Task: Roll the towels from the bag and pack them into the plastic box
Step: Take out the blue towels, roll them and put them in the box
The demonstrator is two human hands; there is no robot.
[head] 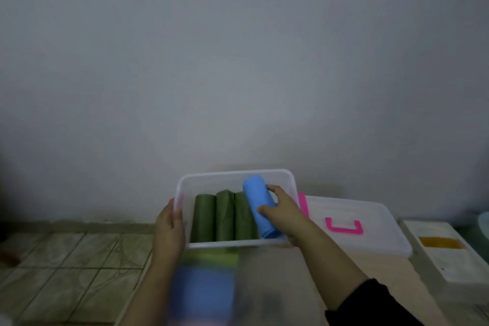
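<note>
1. Nearest, blurred at the bottom edge: a stack of flat towels point(205, 280), blue with green behind it, waiting on the desk point(277, 286).
2. Left hand point(169, 230) clamped on the left rim of the plastic box point(238, 173), thumb hooked over the edge, steadying it.
3. Right hand point(281, 216) wrapped round a blue rolled towel point(260, 206), fingers curled over it, thumb below, held tilted over the box's right side.
4. Three green rolls point(225, 217) already lying side by side inside.
5. Packing step under way, by the look of it; next, lowering the blue roll into the gap beside the green ones without loosening it.
6. Farther right: lid point(370, 219) with pink handle.
</note>
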